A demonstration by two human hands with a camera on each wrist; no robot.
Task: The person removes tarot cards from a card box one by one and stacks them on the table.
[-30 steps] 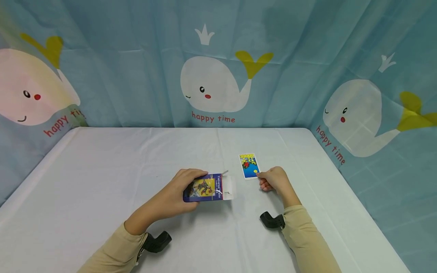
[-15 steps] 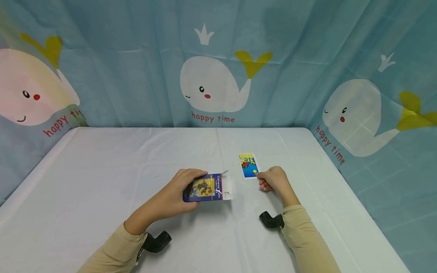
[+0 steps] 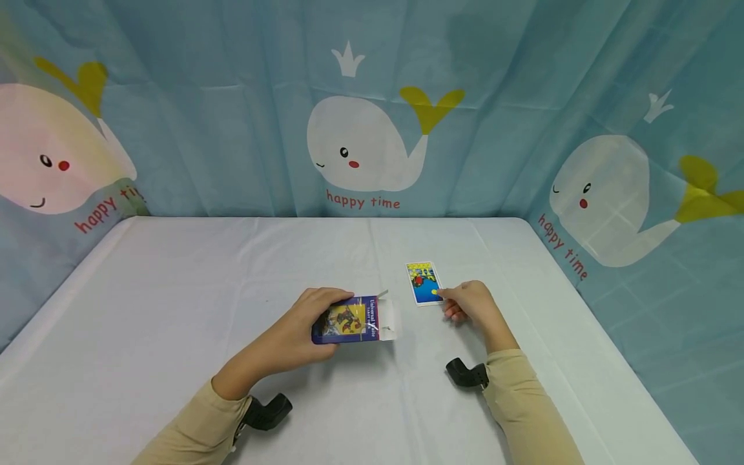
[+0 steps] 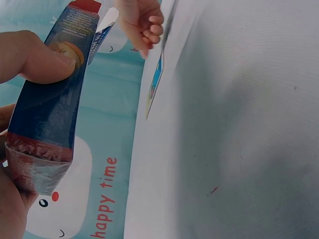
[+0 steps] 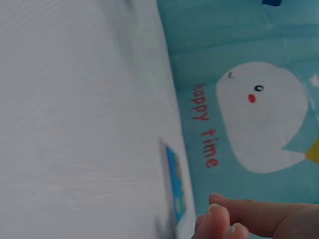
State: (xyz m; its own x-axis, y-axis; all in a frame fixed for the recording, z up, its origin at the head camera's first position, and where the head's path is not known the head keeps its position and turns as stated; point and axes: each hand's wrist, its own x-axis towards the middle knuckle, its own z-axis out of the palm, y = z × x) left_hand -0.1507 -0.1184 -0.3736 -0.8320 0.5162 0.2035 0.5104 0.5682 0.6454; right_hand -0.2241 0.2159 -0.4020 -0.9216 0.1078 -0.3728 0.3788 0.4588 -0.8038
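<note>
My left hand (image 3: pixel 310 326) grips a blue tarot card box (image 3: pixel 349 321), raised over the white table. Its fingers go round the closed end, and the thumb presses a narrow side in the left wrist view. At the box's right end the white flap (image 3: pixel 389 320) stands open. A tarot card (image 3: pixel 424 283) with a blue and yellow picture lies face up to the right of the box. Whether more cards lie beneath it, I cannot tell. My right hand (image 3: pixel 471 303) is at the card's lower right corner. In the right wrist view, its fingertips (image 5: pixel 215 211) appear just apart from the card.
A white cloth covers the table (image 3: pixel 174 278). Behind it and along both sides hangs a blue curtain (image 3: pixel 232 148) with whale prints. Black wrist mounts (image 3: pixel 267 412) stick out from both sleeves.
My right hand has shifted slightly right and away from the card's corner, its fingers loosening. The card stays in place. My left hand and the box have not moved.
</note>
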